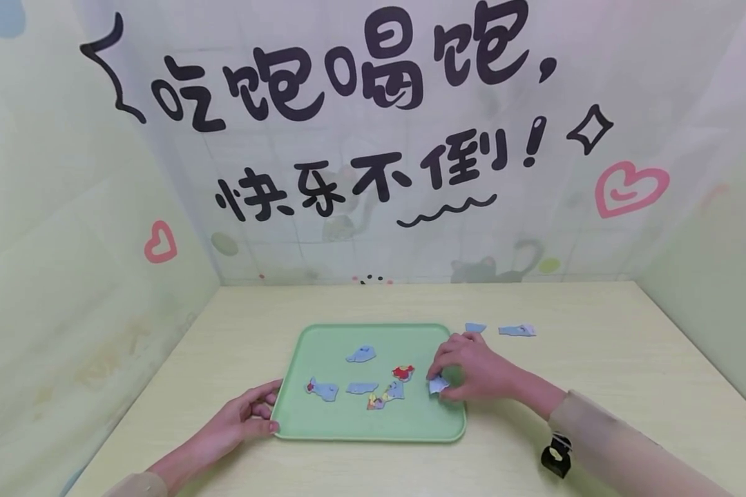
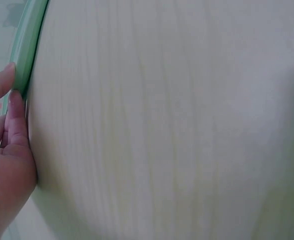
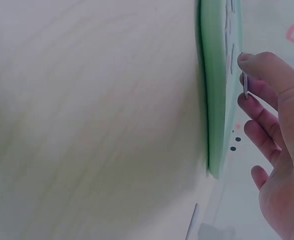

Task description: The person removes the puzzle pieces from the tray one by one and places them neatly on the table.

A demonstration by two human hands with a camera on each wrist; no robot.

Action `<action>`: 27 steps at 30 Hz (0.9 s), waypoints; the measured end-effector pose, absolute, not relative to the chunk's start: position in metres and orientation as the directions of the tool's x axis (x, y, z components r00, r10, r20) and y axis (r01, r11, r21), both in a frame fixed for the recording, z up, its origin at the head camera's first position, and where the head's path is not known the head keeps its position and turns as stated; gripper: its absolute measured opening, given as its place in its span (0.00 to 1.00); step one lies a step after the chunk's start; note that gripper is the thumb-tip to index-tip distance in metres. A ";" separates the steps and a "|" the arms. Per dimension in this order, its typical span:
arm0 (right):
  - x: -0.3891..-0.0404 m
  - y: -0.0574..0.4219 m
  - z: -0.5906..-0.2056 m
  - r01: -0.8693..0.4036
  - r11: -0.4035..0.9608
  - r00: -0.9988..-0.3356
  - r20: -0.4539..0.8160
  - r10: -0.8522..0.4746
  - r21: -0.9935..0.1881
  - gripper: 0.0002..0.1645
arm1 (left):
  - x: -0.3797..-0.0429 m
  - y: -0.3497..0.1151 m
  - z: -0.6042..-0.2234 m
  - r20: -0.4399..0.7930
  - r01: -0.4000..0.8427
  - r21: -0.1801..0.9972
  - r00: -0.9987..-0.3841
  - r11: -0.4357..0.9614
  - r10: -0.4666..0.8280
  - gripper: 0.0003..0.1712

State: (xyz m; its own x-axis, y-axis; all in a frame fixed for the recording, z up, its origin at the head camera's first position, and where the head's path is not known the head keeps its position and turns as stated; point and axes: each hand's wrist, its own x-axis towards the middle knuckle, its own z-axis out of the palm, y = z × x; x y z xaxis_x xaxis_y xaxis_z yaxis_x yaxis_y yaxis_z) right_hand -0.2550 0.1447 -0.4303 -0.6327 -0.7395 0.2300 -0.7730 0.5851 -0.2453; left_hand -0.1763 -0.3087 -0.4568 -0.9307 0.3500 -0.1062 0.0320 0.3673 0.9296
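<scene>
A light-green tray (image 1: pixel 323 424) lies on the table. My left hand (image 1: pixel 242 422) grips its left rim, and the left wrist view shows the thumb (image 2: pixel 4 82) and fingertips meeting at that rim. Over the tray's right side, my right hand (image 1: pixel 475 366) pinches a light-blue puzzle piece (image 1: pixel 438 384) between thumb and fingers; the right wrist view shows this thin piece (image 3: pixel 245 84) edge-on. On the tray lie several flat, irregular pieces, among them a red-and-yellow piece (image 1: pixel 403 373), a blue piece (image 1: pixel 362 354) and a blue piece with a red spot (image 1: pixel 324 389).
Beyond the tray's far right corner, two more blue pieces lie on the wooden table (image 1: pixel 597 359): a small one (image 1: pixel 475 327) and a longer one (image 1: pixel 517 330). A printed cloth wall (image 1: pixel 373 255) stands behind the table. Something black (image 1: pixel 556 455) hangs at the right sleeve.
</scene>
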 end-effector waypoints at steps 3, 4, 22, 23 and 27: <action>-0.257 0.149 -0.428 -0.772 0.585 -0.634 0.241 -0.735 -0.247 0.15 | -0.177 -0.310 -0.458 -0.100 0.038 0.931 -0.930 0.363 0.354 0.46; -0.257 0.150 -0.427 -0.771 0.586 -0.635 0.244 -0.733 -0.250 0.15 | -0.177 -0.310 -0.458 -0.100 0.039 0.931 -0.929 0.362 0.355 0.46; -0.270 0.185 -0.407 -0.760 0.611 -0.647 0.351 -0.677 -0.221 0.17 | -0.178 -0.309 -0.458 -0.113 0.026 0.926 -0.932 0.376 0.344 0.46; -0.271 0.187 -0.407 -0.763 0.611 -0.642 0.367 -0.673 -0.213 0.17 | -0.177 -0.310 -0.458 -0.107 0.034 0.926 -0.931 0.375 0.350 0.46; -0.275 0.196 -0.407 -0.773 0.603 -0.621 0.426 -0.658 -0.195 0.18 | -0.177 -0.309 -0.458 -0.104 0.034 0.931 -0.930 0.365 0.352 0.46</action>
State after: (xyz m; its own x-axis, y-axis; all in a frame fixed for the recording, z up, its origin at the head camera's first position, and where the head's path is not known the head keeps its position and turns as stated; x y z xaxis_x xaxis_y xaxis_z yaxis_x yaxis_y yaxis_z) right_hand -0.2750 0.1958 -0.4066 -0.6209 -0.6580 0.4261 -0.7732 0.6035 -0.1947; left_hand -0.1771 -0.3093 -0.4577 -0.9301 0.3523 -0.1040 0.0340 0.3647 0.9305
